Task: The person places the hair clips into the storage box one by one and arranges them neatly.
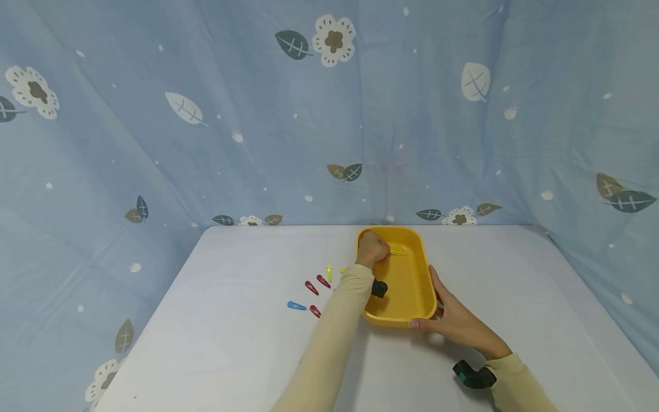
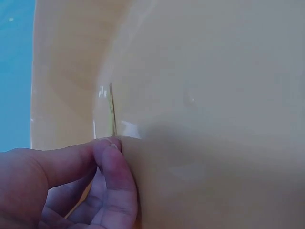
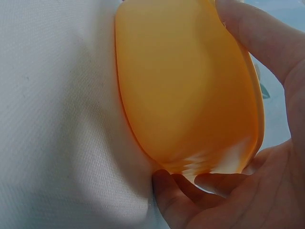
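Inside the far end of a yellow plastic tray [image 1: 407, 292], my left hand [image 1: 373, 249] pinches a yellow snap hair clip [image 1: 398, 252] between thumb and forefinger. The left wrist view shows the slim clip [image 2: 112, 112] edge-on, pointing away from the fingertips over the tray floor, close to its wall. My right hand [image 1: 453, 317] grips the tray's near right corner, thumb at the near rim and fingers along the right side. In the right wrist view, the fingertips [image 3: 164, 183] reach low on the outer wall, beside the white tabletop.
Left of the tray lie several hair clips: red ones [image 1: 311, 288], a blue one [image 1: 296, 305] and a yellow one [image 1: 329, 273]. Another yellow clip [image 1: 342, 270] is partly hidden by the left sleeve. A blue patterned curtain [image 1: 391, 126] hangs behind the white table [image 1: 231, 355].
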Demonstrator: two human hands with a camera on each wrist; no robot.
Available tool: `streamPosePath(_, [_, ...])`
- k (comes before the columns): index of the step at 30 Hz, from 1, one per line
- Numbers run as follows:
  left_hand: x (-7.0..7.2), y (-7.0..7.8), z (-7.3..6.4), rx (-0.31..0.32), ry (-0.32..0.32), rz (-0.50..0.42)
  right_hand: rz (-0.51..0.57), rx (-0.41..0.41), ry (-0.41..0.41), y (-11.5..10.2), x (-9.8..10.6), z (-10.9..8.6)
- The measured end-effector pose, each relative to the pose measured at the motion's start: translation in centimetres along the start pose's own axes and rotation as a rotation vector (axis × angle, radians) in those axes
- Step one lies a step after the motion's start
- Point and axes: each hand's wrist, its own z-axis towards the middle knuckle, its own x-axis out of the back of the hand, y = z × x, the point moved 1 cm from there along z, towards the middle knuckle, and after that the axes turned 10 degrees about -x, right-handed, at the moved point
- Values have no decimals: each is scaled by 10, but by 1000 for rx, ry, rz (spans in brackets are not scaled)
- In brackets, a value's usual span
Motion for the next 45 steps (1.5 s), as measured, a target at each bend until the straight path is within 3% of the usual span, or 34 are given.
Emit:
streamPosePath(10, [6, 2, -4, -35, 14, 18, -10, -24, -8, -1, -2, 2])
streamPosePath(21, [18, 35, -24, -53, -9, -243, -23, -28, 4, 3, -1, 1])
streamPosePath(26, [40, 44, -26, -79, -50, -272, -41, -35, 7, 3, 0, 1])
streamPosePath(32, [71, 40, -30, -128, -87, -282, -28, -14, 1, 3, -1, 2])
streamPosePath(38, [101, 41, -48, -203, -104, -242, -35, -21, 4, 3, 0, 1])
streamPosePath(45, [127, 34, -69, -268, -73, -184, -19, -4, 7, 3, -1, 1])
